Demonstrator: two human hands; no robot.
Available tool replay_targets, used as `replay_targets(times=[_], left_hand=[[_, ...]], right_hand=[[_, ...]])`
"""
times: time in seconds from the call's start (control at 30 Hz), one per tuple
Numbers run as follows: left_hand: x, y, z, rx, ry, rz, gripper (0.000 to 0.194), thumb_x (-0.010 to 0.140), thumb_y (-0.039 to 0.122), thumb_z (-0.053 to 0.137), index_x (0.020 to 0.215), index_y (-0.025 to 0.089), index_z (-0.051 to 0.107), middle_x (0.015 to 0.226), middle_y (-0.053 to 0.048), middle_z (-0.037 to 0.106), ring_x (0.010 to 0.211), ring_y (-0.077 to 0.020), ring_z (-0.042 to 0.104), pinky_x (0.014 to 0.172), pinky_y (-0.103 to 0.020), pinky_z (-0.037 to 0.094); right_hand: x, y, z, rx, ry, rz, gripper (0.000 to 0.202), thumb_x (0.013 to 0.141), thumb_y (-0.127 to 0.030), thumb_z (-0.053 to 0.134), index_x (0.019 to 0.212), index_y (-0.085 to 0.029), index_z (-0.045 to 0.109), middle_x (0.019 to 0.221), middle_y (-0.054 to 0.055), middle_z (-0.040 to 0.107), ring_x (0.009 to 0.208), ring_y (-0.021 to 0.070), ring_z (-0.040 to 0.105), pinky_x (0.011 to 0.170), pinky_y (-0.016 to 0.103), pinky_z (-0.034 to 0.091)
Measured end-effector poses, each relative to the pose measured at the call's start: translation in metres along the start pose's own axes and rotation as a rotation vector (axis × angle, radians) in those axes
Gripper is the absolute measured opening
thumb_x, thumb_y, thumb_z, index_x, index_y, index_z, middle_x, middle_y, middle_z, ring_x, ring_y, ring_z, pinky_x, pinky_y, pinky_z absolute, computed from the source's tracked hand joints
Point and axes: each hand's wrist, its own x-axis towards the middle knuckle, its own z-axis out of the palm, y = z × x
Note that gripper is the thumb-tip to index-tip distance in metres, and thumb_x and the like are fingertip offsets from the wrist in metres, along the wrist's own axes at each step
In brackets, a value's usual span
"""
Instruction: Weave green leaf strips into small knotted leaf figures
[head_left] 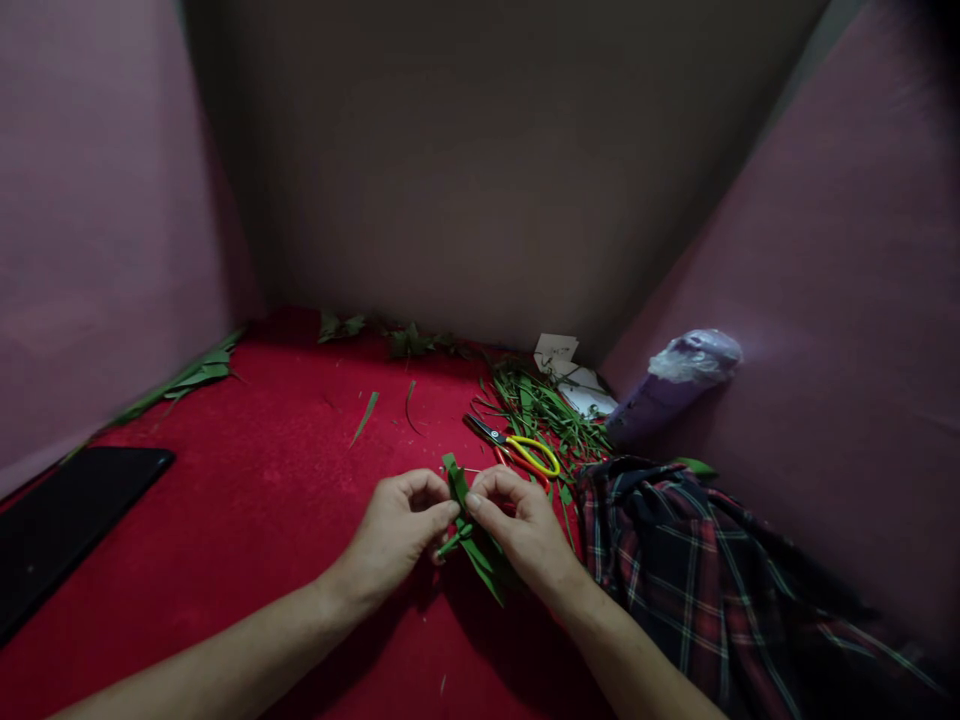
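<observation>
Between my two hands is a piece of folded or woven green leaf strips (480,560), with loose ends pointing down and a short tip sticking up. My left hand (409,520) pinches its left side between thumb and fingers. On the other side, my right hand (517,520) pinches the leaf strips near the top, thumb forward. A thin pale stick shows just behind the fingers. Just beyond my right hand lie scissors (534,453) with yellow and red handles, blades pointing away to the left.
Leaf cuttings (551,410) are heaped behind the scissors, beside white paper (556,350). A purple plastic-wrapped roll (675,375) leans at the right wall. Plaid cloth (690,560) lies at right, a black flat panel (82,520) at left. Red cloth (285,500) covers the surface.
</observation>
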Motion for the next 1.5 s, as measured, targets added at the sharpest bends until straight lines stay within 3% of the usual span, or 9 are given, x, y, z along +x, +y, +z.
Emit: replay_targets(times=[0.77, 1.23, 1.5], left_hand=[[0.000, -0.008, 0.007, -0.011, 0.135, 0.092, 0.014, 0.062, 0.020, 0.066, 0.057, 0.015, 0.055, 0.046, 0.006, 0.051, 0.041, -0.0073, 0.045, 0.041, -0.018, 0.037], [-0.004, -0.006, 0.009, -0.063, 0.076, 0.006, 0.020, 0.061, 0.030, 0.071, 0.066, 0.012, 0.064, 0.054, 0.001, 0.060, 0.048, -0.0101, 0.053, 0.048, -0.021, 0.043], [-0.005, -0.003, 0.010, -0.119, 0.111, 0.011, 0.021, 0.060, 0.032, 0.073, 0.061, 0.013, 0.064, 0.049, 0.002, 0.056, 0.044, -0.0086, 0.048, 0.044, -0.020, 0.039]], right_hand=[[-0.003, 0.000, 0.012, 0.061, 0.090, 0.026, 0.019, 0.077, -0.025, 0.054, 0.061, -0.017, 0.049, 0.066, -0.001, 0.047, 0.060, 0.0115, 0.045, 0.053, 0.021, 0.038], [-0.007, 0.010, 0.020, -0.003, 0.167, 0.002, 0.017, 0.081, -0.023, 0.051, 0.064, -0.018, 0.051, 0.066, -0.001, 0.050, 0.062, 0.0127, 0.047, 0.057, 0.023, 0.038], [-0.008, 0.007, 0.019, 0.015, 0.169, -0.009, 0.019, 0.082, -0.026, 0.051, 0.065, -0.018, 0.052, 0.069, 0.000, 0.052, 0.066, 0.0140, 0.049, 0.061, 0.024, 0.040]])
